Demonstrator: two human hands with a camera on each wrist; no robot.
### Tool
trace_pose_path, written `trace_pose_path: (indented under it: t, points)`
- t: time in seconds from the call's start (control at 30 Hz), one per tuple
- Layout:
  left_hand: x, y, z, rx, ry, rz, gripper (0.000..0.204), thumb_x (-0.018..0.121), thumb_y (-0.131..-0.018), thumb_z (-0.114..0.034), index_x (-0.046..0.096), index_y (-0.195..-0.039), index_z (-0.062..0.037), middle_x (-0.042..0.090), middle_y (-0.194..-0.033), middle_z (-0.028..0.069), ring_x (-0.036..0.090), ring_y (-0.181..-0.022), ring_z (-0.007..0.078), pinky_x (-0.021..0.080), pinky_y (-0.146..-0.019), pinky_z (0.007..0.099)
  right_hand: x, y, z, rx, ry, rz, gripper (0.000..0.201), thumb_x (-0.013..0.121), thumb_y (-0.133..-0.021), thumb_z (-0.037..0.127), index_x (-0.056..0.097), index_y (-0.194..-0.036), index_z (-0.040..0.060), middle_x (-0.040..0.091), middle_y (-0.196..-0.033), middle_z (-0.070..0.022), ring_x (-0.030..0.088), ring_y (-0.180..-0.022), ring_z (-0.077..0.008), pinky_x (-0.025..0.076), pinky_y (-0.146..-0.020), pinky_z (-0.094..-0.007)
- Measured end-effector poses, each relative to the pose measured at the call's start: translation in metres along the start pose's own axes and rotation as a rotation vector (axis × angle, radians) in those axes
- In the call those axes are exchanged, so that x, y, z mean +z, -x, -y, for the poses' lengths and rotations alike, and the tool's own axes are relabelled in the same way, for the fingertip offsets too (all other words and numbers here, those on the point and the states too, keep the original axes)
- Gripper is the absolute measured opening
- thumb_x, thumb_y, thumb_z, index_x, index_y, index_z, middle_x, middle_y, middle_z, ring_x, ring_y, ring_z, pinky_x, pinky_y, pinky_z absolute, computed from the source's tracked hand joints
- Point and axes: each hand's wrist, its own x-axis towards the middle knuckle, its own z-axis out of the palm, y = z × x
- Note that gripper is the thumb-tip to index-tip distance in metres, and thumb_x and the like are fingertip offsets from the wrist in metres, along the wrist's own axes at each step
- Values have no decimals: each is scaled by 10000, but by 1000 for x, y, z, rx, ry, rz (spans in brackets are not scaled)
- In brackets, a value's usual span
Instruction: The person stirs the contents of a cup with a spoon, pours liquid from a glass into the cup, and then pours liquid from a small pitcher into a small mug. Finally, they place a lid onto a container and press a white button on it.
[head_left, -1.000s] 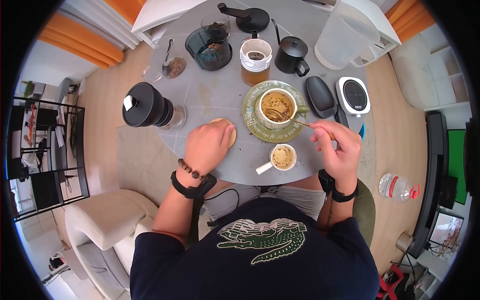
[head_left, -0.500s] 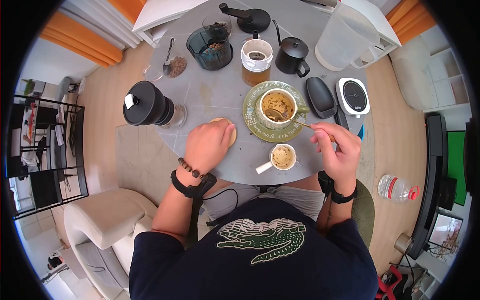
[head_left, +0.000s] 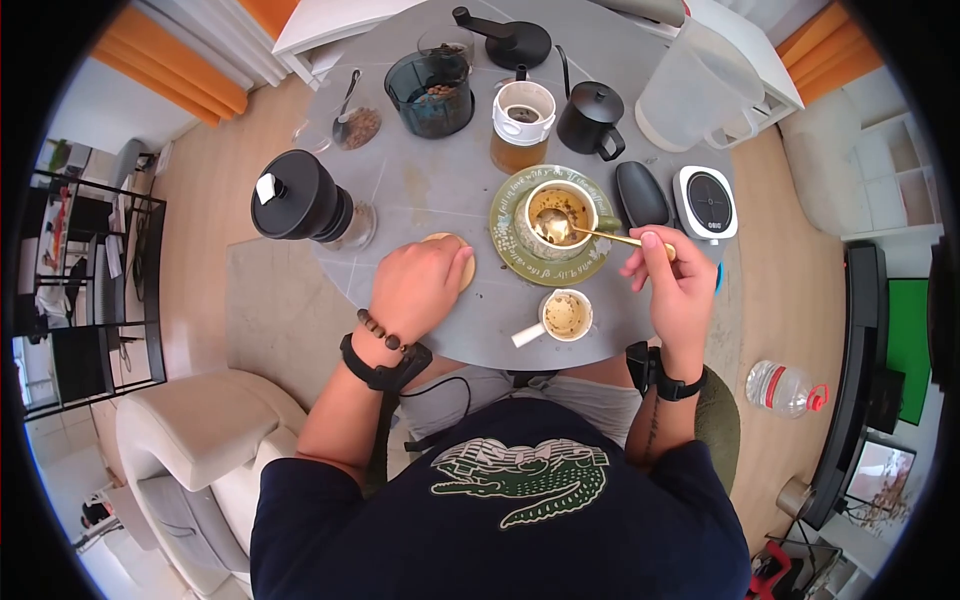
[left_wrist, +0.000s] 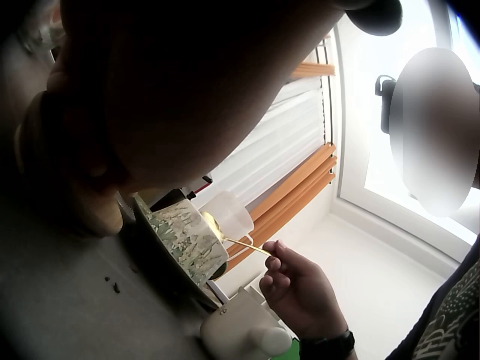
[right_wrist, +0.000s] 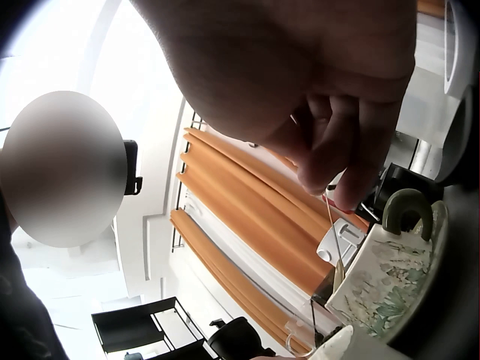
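My right hand (head_left: 680,290) pinches the handle of a gold spoon (head_left: 625,238) between thumb and fingers. The spoon's bowl is over the inside of a patterned cup (head_left: 528,238) with brown liquid and dark bits, also visible in the left wrist view as a leafy-patterned cup (left_wrist: 180,236). A green lettered saucer (head_left: 507,255) lies beneath the cup. My left hand (head_left: 418,290) rests on a round, light-brown disc (head_left: 467,270), left of the saucer, hiding most of it; its fingertips are hidden. A small white handled cup (head_left: 553,330) with brown residue stands in front of the saucer.
Around them on the grey table (head_left: 430,340) stand a black grinder (head_left: 290,195), a dark clear container (head_left: 430,105), a white-topped glass server (head_left: 522,130), a black kettle (head_left: 590,118), a large clear pitcher (head_left: 690,90), a black tray (head_left: 642,193) and a white scale (head_left: 707,203).
The spoon's bowl has risen from the liquid and shifted slightly right, showing more gold. My right hand has turned slightly and moved up. My left hand has stayed put.
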Motion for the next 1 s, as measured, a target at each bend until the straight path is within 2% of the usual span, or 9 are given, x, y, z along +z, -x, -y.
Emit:
trace_pose_path:
  t: [0.4, 0.47, 0.63, 0.73, 0.83, 0.87, 0.9, 0.97, 1.0]
  points:
    - [0, 0, 2, 5, 24, 3, 303, 612, -1134, -307, 766, -1003, -82, 773, -883, 201, 750, -855, 450, 590, -768, 570, -11, -10, -11, 166, -144, -34, 280, 670, -1176, 192, 788, -1204, -61, 760, -857, -84, 699, -689, -147, 563, -672, -280]
    - [0, 0, 3, 4, 23, -6, 300, 613, -1133, -306, 770, -1007, -83, 775, -886, 199, 752, -858, 448, 593, -769, 568, -15, -12, -15, 212, -212, -55, 299, 663, -1179, 214, 777, -1227, -59, 769, -875, -88, 690, -687, -153, 593, -703, -298]
    - [2, 1, 5, 3, -5, -8, 311, 616, -1129, -314, 771, -988, -84, 776, -875, 193, 754, -845, 449, 597, -757, 567, -21, -24, -12, 188, -405, -27, 302, 653, -1179, 200, 756, -1292, -60, 805, -938, -119, 685, -710, -149, 654, -789, -361]
    - [2, 2, 7, 26, -6, -32, 322, 616, -1128, -321, 770, -973, -84, 773, -864, 189, 755, -833, 447, 599, -750, 564, -17, -37, 6, 81, -460, -33, 326, 644, -1189, 198, 732, -1368, -60, 837, -1072, -163, 692, -751, -143, 664, -851, -380]
    - [5, 3, 9, 29, 4, -46, 331, 612, -1130, -327, 770, -965, -87, 772, -864, 183, 755, -830, 442, 601, -747, 563, 1, -51, 31, -10, -324, -74, 337, 659, -1185, 191, 721, -1399, -62, 837, -1094, -168, 691, -753, -134, 672, -863, -385]
    - [5, 4, 9, 22, 9, -59, 331, 612, -1130, -327, 770, -965, -87, 772, -864, 183, 755, -830, 442, 601, -747, 563, 9, -55, 36, -47, -302, -87, 327, 675, -1171, 140, 718, -1419, -68, 841, -1123, -187, 721, -770, -137, 667, -842, -348]
    - [5, 4, 9, 24, 13, -55, 331, 607, -1132, -326, 770, -968, -90, 774, -872, 177, 756, -834, 438, 600, -747, 562, 17, -59, 38, -54, -297, -74, 327, 675, -1171, 140, 718, -1419, -68, 841, -1123, -187, 721, -770, -137, 667, -842, -348]
    - [5, 5, 10, 20, 21, -62, 330, 603, -1135, -325, 770, -970, -92, 776, -880, 172, 757, -839, 434, 600, -748, 562, 34, -65, 39, -256, 53, -162, 315, 675, -1163, 98, 719, -1417, -83, 842, -1133, -207, 753, -779, -154, 650, -806, -302]
    - [6, 6, 10, 27, 29, -62, 330, 599, -1137, -326, 768, -971, -95, 779, -889, 167, 758, -845, 430, 599, -750, 562, 44, -65, 38, -292, 90, -189, 283, 676, -1145, 46, 749, -1390, -75, 852, -1130, -197, 774, -784, -151, 635, -758, -271]
